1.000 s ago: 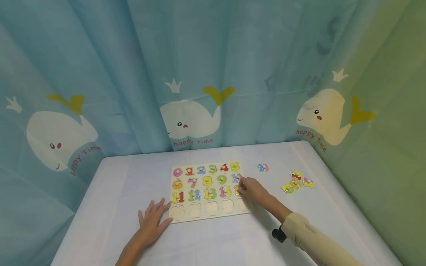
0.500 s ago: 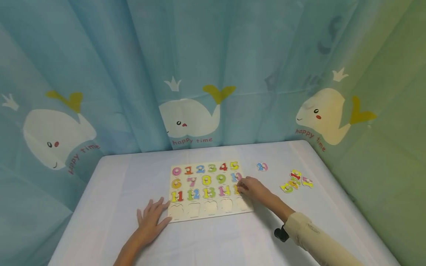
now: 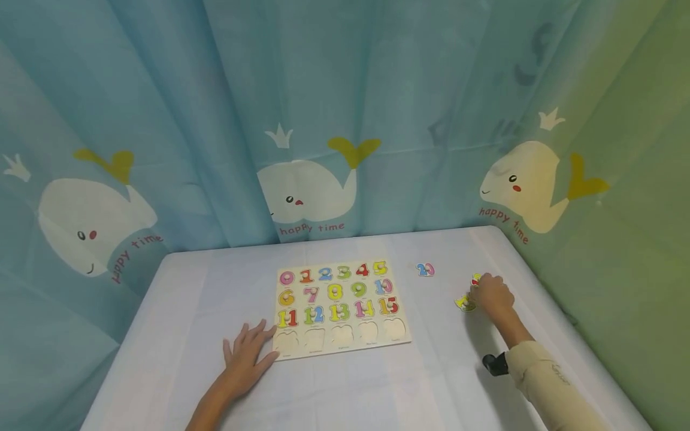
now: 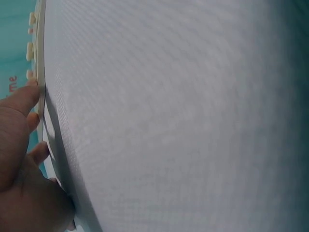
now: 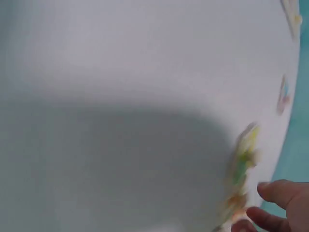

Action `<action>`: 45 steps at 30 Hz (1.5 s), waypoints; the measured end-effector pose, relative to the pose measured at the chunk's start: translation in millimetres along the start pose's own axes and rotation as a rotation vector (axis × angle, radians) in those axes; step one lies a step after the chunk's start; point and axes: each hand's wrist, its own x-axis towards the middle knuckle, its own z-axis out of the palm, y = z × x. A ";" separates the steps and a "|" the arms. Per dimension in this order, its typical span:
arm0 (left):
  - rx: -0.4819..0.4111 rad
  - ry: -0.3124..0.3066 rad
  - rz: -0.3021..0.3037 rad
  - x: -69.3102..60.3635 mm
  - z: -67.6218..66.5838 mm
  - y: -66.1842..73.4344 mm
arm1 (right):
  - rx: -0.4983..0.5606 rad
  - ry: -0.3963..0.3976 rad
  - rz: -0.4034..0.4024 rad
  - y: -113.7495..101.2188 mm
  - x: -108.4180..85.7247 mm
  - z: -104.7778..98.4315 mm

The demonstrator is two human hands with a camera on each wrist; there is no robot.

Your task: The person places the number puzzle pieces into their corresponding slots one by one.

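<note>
A wooden number puzzle board (image 3: 345,351) lies on the table, with knobbed number pieces in its upper three rows and bare recesses in its front row. My left hand (image 3: 245,359) rests with spread fingers at the board's left edge; in the left wrist view its thumb touches the board's side. Over the loose number pieces at the right is my right hand (image 3: 495,294), covering part of them. In the right wrist view, thumb and fingers stand apart above the pieces, holding nothing visible. A yellow-and-green piece (image 3: 465,303) and a red-and-yellow piece (image 3: 475,279) show beside that hand.
A number 20 piece (image 3: 425,270) lies alone between the board and the loose pieces. White cloth (image 3: 334,395) covers the table. Behind and to the right hangs a curtain (image 3: 420,179) with whale prints.
My right hand has left the 15 piece, now seated in the third row, and moved right to the loose pieces. The left hand stays at the board's edge.
</note>
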 end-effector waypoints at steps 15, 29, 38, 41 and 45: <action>0.000 -0.014 -0.001 -0.8 0.0 1.2 | 0.115 0.124 -0.204 -4.7 -3.3 8.1; -0.003 0.001 0.021 -2.5 2.8 -0.6 | 0.118 -0.132 -0.594 -136.5 -49.7 55.1; -0.002 0.029 0.046 -0.8 1.8 -1.7 | 0.035 -0.304 -0.959 -225.3 -97.6 97.4; -0.011 0.036 0.066 -0.6 2.3 -2.3 | 0.011 -0.272 -1.022 -244.4 -106.2 111.2; -0.013 0.044 0.076 -0.6 2.4 -3.7 | 0.007 -0.207 -1.049 -265.8 -109.4 122.3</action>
